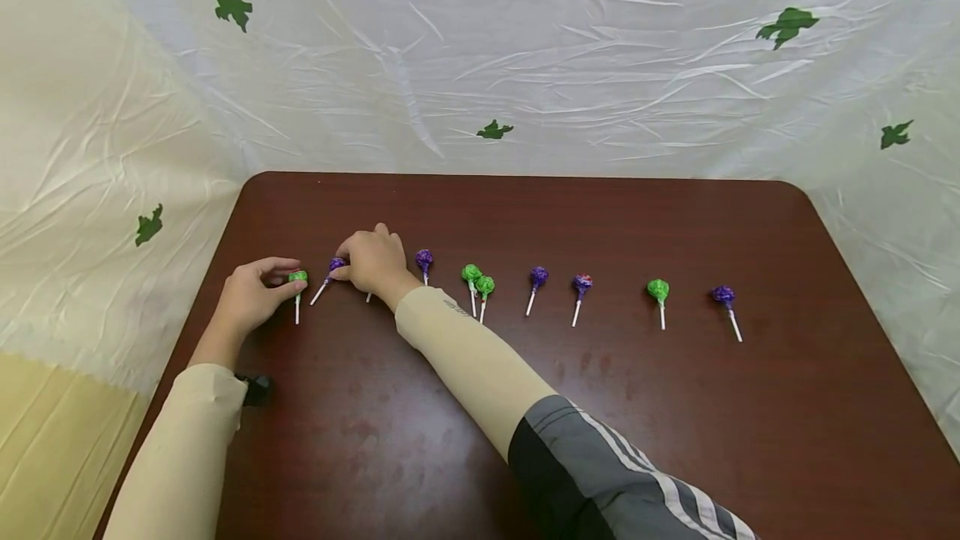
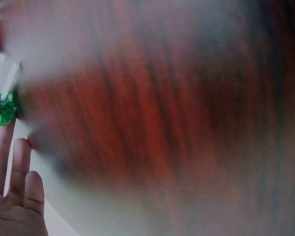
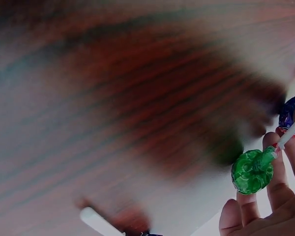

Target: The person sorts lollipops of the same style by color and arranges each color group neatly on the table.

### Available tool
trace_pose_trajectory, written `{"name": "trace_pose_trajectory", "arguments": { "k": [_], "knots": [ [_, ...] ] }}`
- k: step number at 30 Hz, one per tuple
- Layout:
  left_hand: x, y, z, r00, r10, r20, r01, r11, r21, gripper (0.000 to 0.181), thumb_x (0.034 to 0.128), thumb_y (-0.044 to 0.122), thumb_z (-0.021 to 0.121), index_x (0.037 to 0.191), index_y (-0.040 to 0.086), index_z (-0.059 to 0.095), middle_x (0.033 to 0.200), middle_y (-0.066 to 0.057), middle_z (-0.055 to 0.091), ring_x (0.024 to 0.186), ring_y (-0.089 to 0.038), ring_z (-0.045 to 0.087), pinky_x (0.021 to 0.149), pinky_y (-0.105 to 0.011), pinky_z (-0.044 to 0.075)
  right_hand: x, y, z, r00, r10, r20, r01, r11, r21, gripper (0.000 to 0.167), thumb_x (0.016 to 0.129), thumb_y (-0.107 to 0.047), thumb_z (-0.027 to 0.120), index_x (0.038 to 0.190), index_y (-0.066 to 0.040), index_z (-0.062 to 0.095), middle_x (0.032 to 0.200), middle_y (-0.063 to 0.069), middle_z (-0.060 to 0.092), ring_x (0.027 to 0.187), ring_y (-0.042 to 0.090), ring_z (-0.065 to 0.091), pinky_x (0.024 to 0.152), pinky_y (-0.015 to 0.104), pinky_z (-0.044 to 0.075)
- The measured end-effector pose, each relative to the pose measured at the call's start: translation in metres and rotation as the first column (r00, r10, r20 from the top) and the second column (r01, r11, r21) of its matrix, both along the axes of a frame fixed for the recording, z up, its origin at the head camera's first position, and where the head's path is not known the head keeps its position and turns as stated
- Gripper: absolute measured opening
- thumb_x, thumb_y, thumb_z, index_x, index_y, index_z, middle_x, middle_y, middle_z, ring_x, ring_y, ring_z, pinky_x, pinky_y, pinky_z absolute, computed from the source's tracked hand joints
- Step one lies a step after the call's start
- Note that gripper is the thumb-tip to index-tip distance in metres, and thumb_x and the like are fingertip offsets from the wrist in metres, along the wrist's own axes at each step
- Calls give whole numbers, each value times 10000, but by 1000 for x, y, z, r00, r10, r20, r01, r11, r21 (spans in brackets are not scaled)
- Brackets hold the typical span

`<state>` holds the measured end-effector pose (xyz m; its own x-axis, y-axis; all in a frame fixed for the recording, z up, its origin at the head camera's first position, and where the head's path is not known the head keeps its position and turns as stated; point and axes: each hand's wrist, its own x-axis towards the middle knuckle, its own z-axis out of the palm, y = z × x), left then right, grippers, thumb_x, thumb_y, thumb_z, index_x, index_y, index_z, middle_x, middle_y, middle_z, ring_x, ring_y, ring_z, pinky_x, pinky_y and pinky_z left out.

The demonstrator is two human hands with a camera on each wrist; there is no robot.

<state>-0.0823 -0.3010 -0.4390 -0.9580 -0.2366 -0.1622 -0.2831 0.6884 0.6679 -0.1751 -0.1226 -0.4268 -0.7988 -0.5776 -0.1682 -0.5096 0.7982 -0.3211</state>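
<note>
My left hand (image 1: 251, 294) is at the left end of a row of lollipops, pinching a green lollipop (image 1: 297, 277) by its wrapped head between thumb and index finger. The lollipop's white stick points toward me. Just to its right, my right hand (image 1: 375, 261) pinches the head of a purple lollipop (image 1: 337, 263), whose stick slants down to the left. Under the right palm lies another green lollipop (image 3: 253, 172), seen in the right wrist view; only its stick tip shows in the head view. A purple lollipop (image 1: 423, 259) lies right of that hand.
Two green lollipops (image 1: 485, 284) lie side by side near the right forearm. Farther right are purple lollipops (image 1: 538, 276), a green lollipop (image 1: 658, 290) and a last purple lollipop (image 1: 723, 295). All lie on a brown table (image 1: 675, 407) in front of a pale sheet (image 1: 525, 57).
</note>
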Motion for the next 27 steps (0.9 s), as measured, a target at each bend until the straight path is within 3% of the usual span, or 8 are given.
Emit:
{"name": "trace_pose_trajectory", "arguments": {
  "k": [9, 19, 27],
  "knots": [
    [3, -2, -1, 1000, 8, -11, -8, 999, -49, 358, 912, 286, 731, 1202, 78, 705, 1109, -198, 682, 1005, -310, 584, 771, -334, 441, 2, -3, 0, 1000, 19, 7, -19, 1000, -5, 332, 899, -512, 650, 1184, -358, 723, 1169, -172, 699, 1056, 154, 461, 871, 311, 369],
    [3, 0, 1, 1000, -10, -17, 9, 998, -63, 317, 914, 249, 729, 1180, 77, 711, 1009, -175, 700, 877, -259, 596, 670, -290, 450, 0, -2, -2, 1000, 28, 13, -28, 1000, -5, 333, 894, -516, 656, 1181, -361, 722, 1188, -169, 692, 1053, 149, 459, 867, 307, 359],
    [-1, 2, 1, 1000, -27, -13, 26, 998, -50, 323, 919, 241, 724, 1187, 62, 698, 1059, -189, 701, 945, -288, 640, 705, -263, 479, -2, 0, -3, 999, 34, 4, -34, 999, -2, 329, 899, -522, 647, 1178, -365, 722, 1180, -175, 694, 1050, 149, 465, 857, 313, 359]
  ]
}}
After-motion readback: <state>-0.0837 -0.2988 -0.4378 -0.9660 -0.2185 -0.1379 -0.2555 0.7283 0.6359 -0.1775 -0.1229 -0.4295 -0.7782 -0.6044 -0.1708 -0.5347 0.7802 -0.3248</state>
